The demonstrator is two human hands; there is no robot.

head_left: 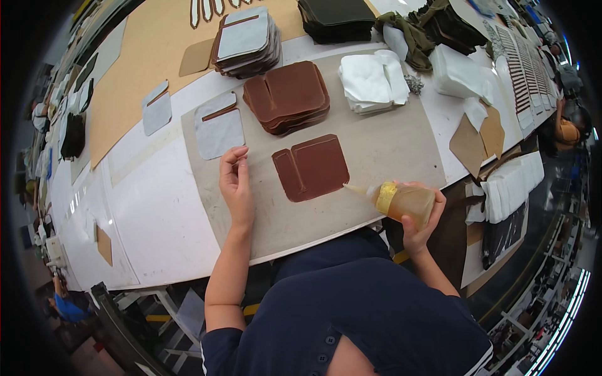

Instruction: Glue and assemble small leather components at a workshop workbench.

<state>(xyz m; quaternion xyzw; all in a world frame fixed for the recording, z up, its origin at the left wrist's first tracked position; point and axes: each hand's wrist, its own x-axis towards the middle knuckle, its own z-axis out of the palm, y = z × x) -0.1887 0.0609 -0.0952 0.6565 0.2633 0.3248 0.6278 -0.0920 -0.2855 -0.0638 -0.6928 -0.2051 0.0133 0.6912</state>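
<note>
My right hand [421, 219] grips a clear squeeze bottle of amber glue [401, 200], tilted so its nozzle points left at the lower right edge of a single brown leather piece [311, 167]. That piece lies flat on a grey work mat [382, 144]. My left hand [236, 183] rests on the mat to the left of the piece, fingers loosely curled, thumb and forefinger close together, holding nothing I can make out. Behind the piece is a stack of the same brown pieces [286, 96], and a grey piece with a brown strip [219, 125] lies above my left hand.
Farther back are a stack of grey-faced pieces [246, 41], dark green stacks [335, 19], white fabric pieces [372, 80], and a tan sheet [144, 62]. White stacks [513, 185] and brown card [478, 141] sit to the right. Another person [567, 128] is at far right.
</note>
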